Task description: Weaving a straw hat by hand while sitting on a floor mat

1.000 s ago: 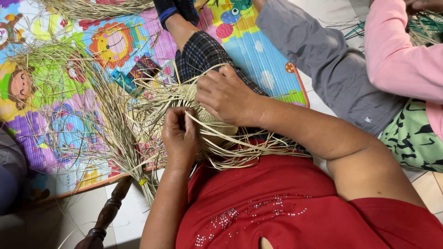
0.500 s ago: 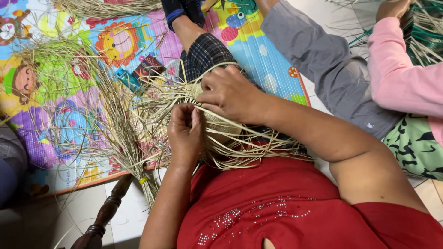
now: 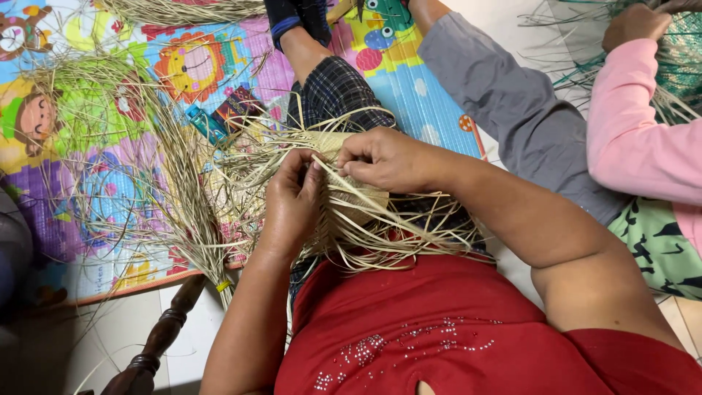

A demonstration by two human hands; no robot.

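From the head view, the left hand and right hand are both pinched shut on thin strands of the half-woven straw piece in the lap, which looks light, springy and brittle, best held near the woven edge.

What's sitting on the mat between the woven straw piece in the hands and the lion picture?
In the head view, between the woven straw piece and the lion picture lie a teal box, a dark packet and loose straw strands.
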